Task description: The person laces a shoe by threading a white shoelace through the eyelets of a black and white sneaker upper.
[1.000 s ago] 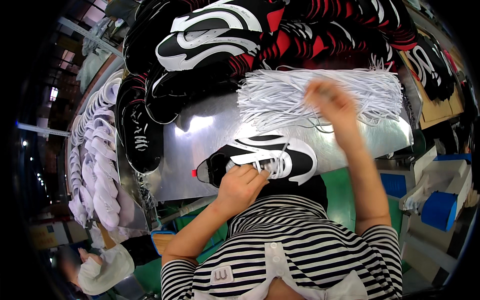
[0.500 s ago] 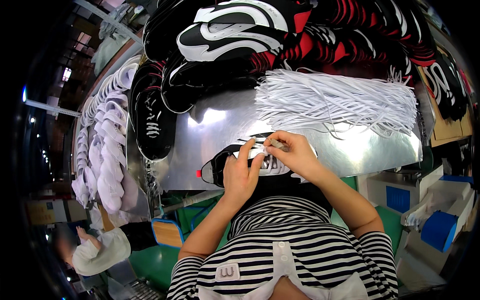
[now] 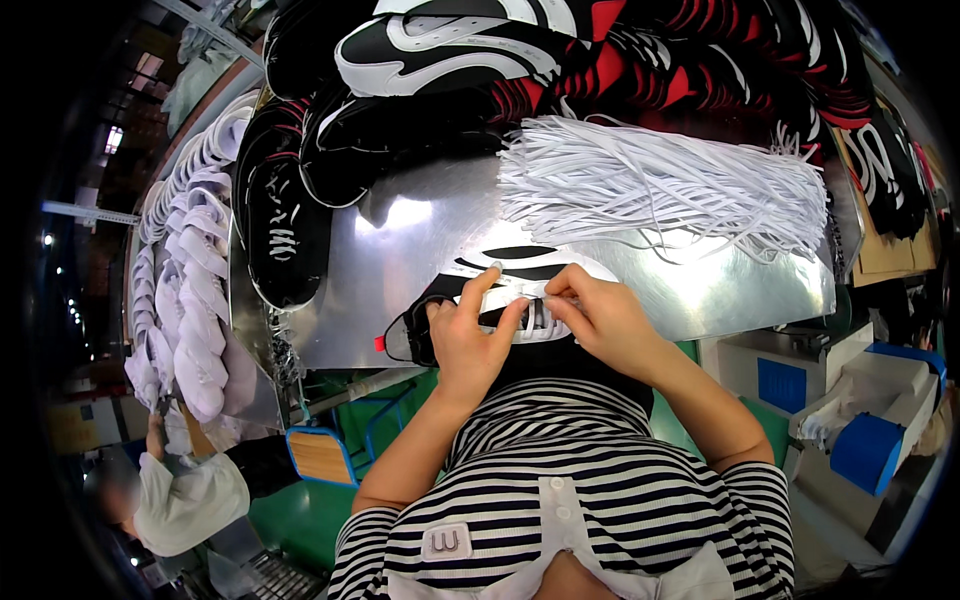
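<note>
A black-and-white shoe upper (image 3: 580, 262) with a small red tab at its left end lies at the metal table's near edge. My left hand (image 3: 472, 338) grips it over the left part, fingers on top and thumb by the eyelets. My right hand (image 3: 608, 318) is closed at the lacing, finger and thumb pinched together on what looks like a white shoelace (image 3: 541, 328). The lace crosses the throat in several rows. My fingertips hide part of it, and its end cannot be made out.
Beyond my hands lies a thick bundle of white shoelaces (image 3: 665, 190). Stacked black, white and red uppers (image 3: 450, 65) fill the back. A dark upper (image 3: 280, 235) lies left, near rows of white shoe parts (image 3: 200, 300). A person (image 3: 190, 500) in white is at lower left.
My right hand has turned and drawn closer to the eyelets; a small greyish piece in its fingers no longer shows. More of the upper's white far side is visible. The view has shifted slightly.
</note>
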Available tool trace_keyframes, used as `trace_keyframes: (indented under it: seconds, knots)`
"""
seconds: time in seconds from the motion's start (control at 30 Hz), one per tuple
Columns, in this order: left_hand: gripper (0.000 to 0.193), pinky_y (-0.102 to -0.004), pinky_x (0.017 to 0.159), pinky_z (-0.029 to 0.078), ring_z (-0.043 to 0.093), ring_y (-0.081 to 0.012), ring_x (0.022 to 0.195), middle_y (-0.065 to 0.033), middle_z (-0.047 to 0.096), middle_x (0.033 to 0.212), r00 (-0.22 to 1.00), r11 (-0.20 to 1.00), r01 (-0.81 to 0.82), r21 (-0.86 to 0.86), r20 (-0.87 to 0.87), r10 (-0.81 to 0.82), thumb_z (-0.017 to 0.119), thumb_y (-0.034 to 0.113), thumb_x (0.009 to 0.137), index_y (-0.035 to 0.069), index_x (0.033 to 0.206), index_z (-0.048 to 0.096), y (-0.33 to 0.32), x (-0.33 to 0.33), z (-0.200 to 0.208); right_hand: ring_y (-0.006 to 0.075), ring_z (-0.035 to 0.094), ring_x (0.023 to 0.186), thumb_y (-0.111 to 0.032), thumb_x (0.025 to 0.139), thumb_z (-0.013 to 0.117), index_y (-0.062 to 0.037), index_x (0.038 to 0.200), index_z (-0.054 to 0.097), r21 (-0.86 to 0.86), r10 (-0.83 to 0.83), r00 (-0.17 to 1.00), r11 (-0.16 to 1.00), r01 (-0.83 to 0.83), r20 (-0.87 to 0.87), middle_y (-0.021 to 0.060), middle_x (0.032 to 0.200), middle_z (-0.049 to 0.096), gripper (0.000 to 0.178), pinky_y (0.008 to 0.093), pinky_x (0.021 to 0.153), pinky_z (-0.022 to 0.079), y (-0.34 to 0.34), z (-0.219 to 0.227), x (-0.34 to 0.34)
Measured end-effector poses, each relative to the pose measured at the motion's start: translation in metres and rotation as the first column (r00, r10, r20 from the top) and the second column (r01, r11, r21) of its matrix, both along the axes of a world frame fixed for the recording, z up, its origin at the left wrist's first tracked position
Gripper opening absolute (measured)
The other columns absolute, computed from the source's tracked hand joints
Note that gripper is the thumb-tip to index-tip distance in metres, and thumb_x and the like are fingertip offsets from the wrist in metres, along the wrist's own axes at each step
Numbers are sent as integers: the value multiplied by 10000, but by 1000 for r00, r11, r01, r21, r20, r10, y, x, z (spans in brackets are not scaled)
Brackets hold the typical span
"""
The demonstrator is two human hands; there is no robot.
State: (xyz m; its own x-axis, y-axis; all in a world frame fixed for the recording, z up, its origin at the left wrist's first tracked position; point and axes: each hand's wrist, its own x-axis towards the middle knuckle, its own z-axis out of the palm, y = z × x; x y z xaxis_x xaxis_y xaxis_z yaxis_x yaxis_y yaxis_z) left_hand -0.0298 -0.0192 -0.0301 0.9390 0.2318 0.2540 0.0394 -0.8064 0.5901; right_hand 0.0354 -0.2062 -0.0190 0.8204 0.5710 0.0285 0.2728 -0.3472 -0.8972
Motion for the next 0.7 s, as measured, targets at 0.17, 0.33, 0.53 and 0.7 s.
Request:
trace_keyframes:
  seconds: [0.17,0.33,0.53,0.7]
  knots:
    - [433,-355,734,397,520,-240,683,-77,640,757,995,999,34,3,94,-35,819,241,783,52,1149,683,0,1,-5,299,673,688,-168,949,620,-37,1016,559,-140,62,994,989,-50,89,111,780,693,160,376,623,500,4,-1,7]
    - [424,-358,733,397,539,-242,668,-79,662,774,985,999,45,-18,166,-42,808,206,787,43,1154,673,0,1,-6,300,677,691,-161,950,613,-38,1014,558,-229,86,995,971,-73,48,112,775,694,149,379,620,500,11,9,12]
    - [405,-364,804,421,601,-277,820,-97,712,898,983,998,47,-45,182,-38,795,164,790,34,1150,665,-3,2,-1,257,695,734,-133,965,587,-7,1030,568,-23,79,993,996,-82,-83,126,816,704,143,333,661,518,4,4,9]
    - [403,-372,819,419,606,-284,831,-106,715,908,982,999,29,-31,190,-23,795,159,793,34,1154,666,-2,0,-3,248,698,742,-121,968,578,9,1013,571,43,63,984,997,-57,-164,137,827,704,138,325,671,522,4,5,9]
